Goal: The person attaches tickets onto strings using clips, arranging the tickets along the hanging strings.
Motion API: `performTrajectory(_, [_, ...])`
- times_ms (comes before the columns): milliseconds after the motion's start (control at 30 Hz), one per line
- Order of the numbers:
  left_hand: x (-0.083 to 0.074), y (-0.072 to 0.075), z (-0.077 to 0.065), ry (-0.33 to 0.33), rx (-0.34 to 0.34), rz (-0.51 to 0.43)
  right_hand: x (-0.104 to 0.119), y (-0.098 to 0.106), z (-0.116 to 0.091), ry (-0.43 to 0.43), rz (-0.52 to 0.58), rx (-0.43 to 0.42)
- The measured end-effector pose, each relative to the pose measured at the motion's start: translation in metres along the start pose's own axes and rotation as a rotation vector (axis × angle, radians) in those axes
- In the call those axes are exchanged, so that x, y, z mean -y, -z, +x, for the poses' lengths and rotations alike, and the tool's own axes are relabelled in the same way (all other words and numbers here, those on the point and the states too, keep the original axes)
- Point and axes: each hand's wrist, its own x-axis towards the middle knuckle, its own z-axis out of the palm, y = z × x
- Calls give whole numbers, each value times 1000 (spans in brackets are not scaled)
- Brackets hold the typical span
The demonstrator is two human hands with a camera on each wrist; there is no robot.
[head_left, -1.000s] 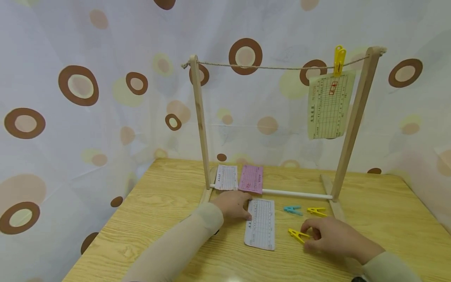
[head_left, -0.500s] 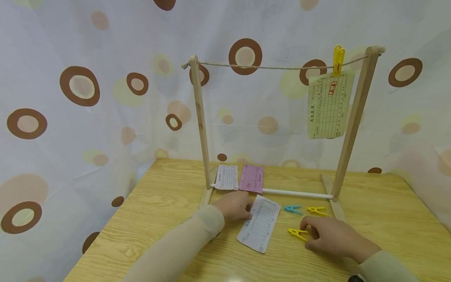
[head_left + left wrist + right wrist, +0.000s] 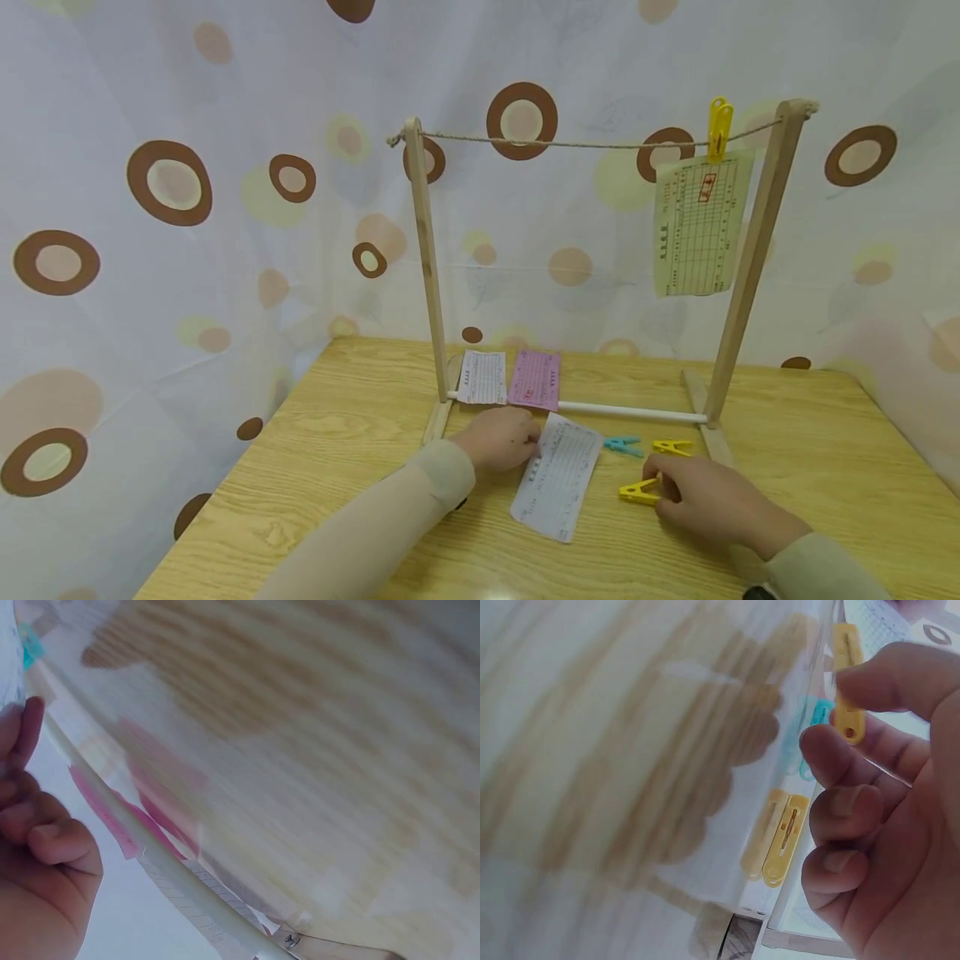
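Note:
My left hand (image 3: 495, 439) pinches the left edge of a white printed paper slip (image 3: 558, 479), which lies slanted with its far end leaning right. In the left wrist view, part of that slip (image 3: 9, 664) shows beyond thumb and finger. My right hand (image 3: 708, 497) has a yellow clothespin (image 3: 636, 492) by its handle end, low over the table. The right wrist view shows this clothespin (image 3: 847, 645) between thumb and index finger, the other fingers curled. Farther back lie a blue clothespin (image 3: 622, 445) and a second yellow clothespin (image 3: 672, 447).
A wooden frame (image 3: 753, 275) carries a string (image 3: 555, 144). A yellow clothespin (image 3: 720, 129) hangs a pale green slip (image 3: 697, 229) from it on the right. A white slip (image 3: 483, 377) and a pink slip (image 3: 536, 379) lie over the white bottom bar (image 3: 630, 412).
The white slip in my left hand has turned clockwise, its near end swinging left. My right thumb and finger have closed on the yellow clothespin, which has turned and shifted slightly right.

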Motion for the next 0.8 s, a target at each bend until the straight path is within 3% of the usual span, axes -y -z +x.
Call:
performTrajectory(300, [-2,8,-6,-10,-110,-67,2,7,2,-9,157,-37])
performTrajectory(500, [-4,18,-9,-42,-185,-66,11,22,2,11,206,-160])
performTrajectory(800, [-10,34,-15,-95,-268,-78,29,55,3,38,183,-315])
